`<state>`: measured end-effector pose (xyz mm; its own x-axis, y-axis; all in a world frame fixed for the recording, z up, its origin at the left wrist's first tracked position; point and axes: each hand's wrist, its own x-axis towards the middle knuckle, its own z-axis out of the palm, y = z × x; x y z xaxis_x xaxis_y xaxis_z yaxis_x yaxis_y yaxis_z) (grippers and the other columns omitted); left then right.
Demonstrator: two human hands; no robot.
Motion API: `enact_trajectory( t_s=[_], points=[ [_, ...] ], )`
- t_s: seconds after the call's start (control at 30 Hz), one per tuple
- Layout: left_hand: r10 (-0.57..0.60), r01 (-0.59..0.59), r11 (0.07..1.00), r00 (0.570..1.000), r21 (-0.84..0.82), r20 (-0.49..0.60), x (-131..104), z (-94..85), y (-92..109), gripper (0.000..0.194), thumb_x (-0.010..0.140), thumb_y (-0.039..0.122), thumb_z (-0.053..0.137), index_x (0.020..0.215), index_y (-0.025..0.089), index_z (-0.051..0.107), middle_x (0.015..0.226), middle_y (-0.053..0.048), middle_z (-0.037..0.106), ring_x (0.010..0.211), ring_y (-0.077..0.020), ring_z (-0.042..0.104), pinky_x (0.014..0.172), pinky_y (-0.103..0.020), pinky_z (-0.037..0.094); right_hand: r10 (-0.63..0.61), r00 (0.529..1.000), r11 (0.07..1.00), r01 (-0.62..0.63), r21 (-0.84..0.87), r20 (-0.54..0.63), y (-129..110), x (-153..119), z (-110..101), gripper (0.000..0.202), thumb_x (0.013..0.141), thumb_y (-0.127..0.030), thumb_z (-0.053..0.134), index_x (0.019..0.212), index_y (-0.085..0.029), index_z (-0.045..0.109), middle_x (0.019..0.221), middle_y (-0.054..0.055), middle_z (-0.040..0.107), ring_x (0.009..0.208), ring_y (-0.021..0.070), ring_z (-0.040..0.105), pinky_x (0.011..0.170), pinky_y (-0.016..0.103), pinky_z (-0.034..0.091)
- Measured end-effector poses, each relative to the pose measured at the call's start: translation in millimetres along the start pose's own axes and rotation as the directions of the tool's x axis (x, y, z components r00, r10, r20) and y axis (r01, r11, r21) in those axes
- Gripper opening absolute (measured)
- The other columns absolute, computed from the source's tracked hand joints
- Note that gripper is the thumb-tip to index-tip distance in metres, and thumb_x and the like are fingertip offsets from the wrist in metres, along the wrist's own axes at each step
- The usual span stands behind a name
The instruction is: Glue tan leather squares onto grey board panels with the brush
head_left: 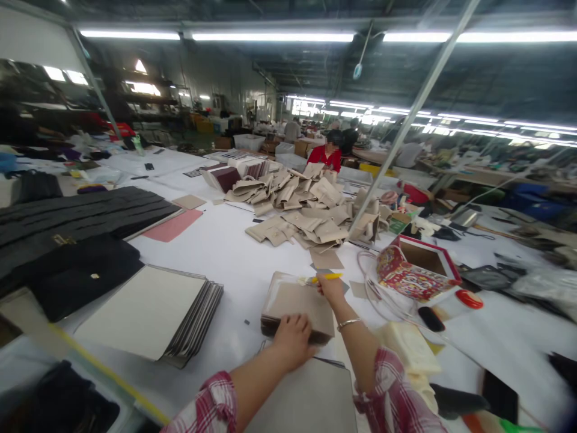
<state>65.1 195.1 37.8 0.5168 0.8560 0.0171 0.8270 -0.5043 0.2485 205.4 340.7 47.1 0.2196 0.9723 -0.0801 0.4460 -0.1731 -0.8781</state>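
My right hand (332, 290) is closed around a brush (332, 276) with a yellow handle. Its pale tip rests at the far edge of a stack of brown boards (288, 299), where a whitish smear shows on the top sheet. On the near edge of that stack lies my left hand (294, 338), fingers bent a little and resting on the top board, holding nothing. Below my forearms is a larger grey board (306, 400), partly covered by my left arm. To the left stands a stack of pale grey boards (144, 307).
Beige fabric pieces (311, 210) are heaped farther back, before a person in red (325, 157). Black bags (85, 264) and a pink sheet (174, 225) lie left. At right are a patterned red box (415, 279), a jar with a red lid (469, 299) and a slanting pole (408, 129).
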Motion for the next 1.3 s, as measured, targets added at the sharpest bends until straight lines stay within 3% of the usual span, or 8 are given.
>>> enact_trajectory(
  t_s=[0.13,0.27,0.5,0.6,0.67,0.83,1.17,1.3],
  points=[
    [-0.004,0.004,1.000,1.000,0.022,-0.005,3.8,0.7,-0.7,0.049,0.081,0.049,0.043,0.120,0.021,0.045,0.128,-0.010,0.042,0.112,-0.0268,0.037,0.090,-0.043,0.030,-0.068,0.996,0.994,0.062,-0.094,-0.055,15.1,-9.3,-59.7,0.021,0.074,-0.034,0.050,0.070,-0.016,0.059,0.048,0.000,0.055,0.039,0.0107,0.050,0.038,0.021,0.040],
    [-0.010,0.010,0.997,1.000,0.077,0.003,17.0,0.6,-2.1,0.039,0.078,0.041,0.053,0.112,0.022,0.049,0.127,-0.010,0.041,0.106,-0.0266,0.041,0.084,-0.041,0.034,-0.245,0.969,0.957,0.245,-0.152,0.019,18.6,-44.6,-78.1,0.025,0.071,-0.039,0.057,0.085,-0.021,0.064,0.076,0.003,0.063,0.068,0.0157,0.058,0.062,0.026,0.047],
    [-0.018,0.016,0.993,1.000,0.115,0.018,37.6,-4.1,-5.8,0.036,0.073,0.029,0.061,0.104,0.013,0.050,0.104,-0.013,0.051,0.100,-0.0269,0.044,0.080,-0.038,0.038,-0.535,0.741,0.605,0.671,-0.429,0.406,44.2,-157.3,-94.0,0.030,0.086,-0.033,0.039,0.103,-0.022,0.060,0.076,0.006,0.059,0.069,0.0157,0.054,0.067,0.028,0.045],
    [0.015,-0.020,0.993,0.999,0.114,0.050,41.3,-8.8,-10.5,0.039,0.070,0.032,0.065,0.101,0.012,0.052,0.102,-0.012,0.051,0.099,-0.0265,0.045,0.081,-0.036,0.039,-0.526,0.774,0.684,0.632,-0.365,0.353,45.1,-191.2,-112.6,0.029,0.087,-0.033,0.040,0.106,-0.023,0.058,0.080,0.006,0.061,0.072,0.0159,0.057,0.067,0.029,0.047],
    [0.034,-0.044,0.993,0.996,0.114,0.085,43.4,-12.9,-14.5,0.043,0.066,0.037,0.068,0.099,0.013,0.053,0.100,-0.012,0.052,0.097,-0.0261,0.048,0.080,-0.035,0.040,-0.498,0.848,0.796,0.530,-0.292,0.182,41.9,-202.9,-123.6,0.027,0.085,-0.036,0.044,0.102,-0.022,0.059,0.087,0.007,0.062,0.073,0.0160,0.059,0.068,0.030,0.049],
    [0.075,-0.097,0.988,0.983,0.123,0.169,46.3,-21.1,-18.7,0.048,0.059,0.040,0.072,0.096,0.013,0.057,0.099,-0.012,0.055,0.092,-0.0255,0.052,0.078,-0.033,0.042,-0.167,0.966,0.983,0.179,0.042,-0.199,34.3,-212.1,-134.6,0.043,0.081,-0.046,0.047,0.111,-0.017,0.054,0.079,0.005,0.064,0.053,0.0121,0.058,0.055,0.028,0.052],
    [0.106,-0.131,0.988,0.963,0.088,0.247,49.6,-41.3,-12.3,0.037,0.058,0.038,0.071,0.082,0.011,0.063,0.089,-0.012,0.061,0.079,-0.0235,0.059,0.070,-0.029,0.044,-0.022,0.982,0.944,0.082,0.318,-0.187,36.4,-223.7,-129.6,0.053,0.079,-0.053,0.047,0.118,-0.018,0.046,0.078,0.005,0.065,0.054,0.0138,0.061,0.051,0.027,0.051],
    [0.067,-0.076,0.995,0.987,0.058,0.143,44.9,-60.6,-9.3,0.024,0.068,0.032,0.061,0.084,0.014,0.061,0.078,-0.008,0.062,0.072,-0.0202,0.059,0.066,-0.027,0.045,-0.013,0.979,0.937,0.083,0.340,-0.202,40.9,-226.1,-137.3,0.051,0.079,-0.053,0.046,0.115,-0.018,0.045,0.077,0.005,0.065,0.055,0.0152,0.062,0.051,0.029,0.052]
  ],
)
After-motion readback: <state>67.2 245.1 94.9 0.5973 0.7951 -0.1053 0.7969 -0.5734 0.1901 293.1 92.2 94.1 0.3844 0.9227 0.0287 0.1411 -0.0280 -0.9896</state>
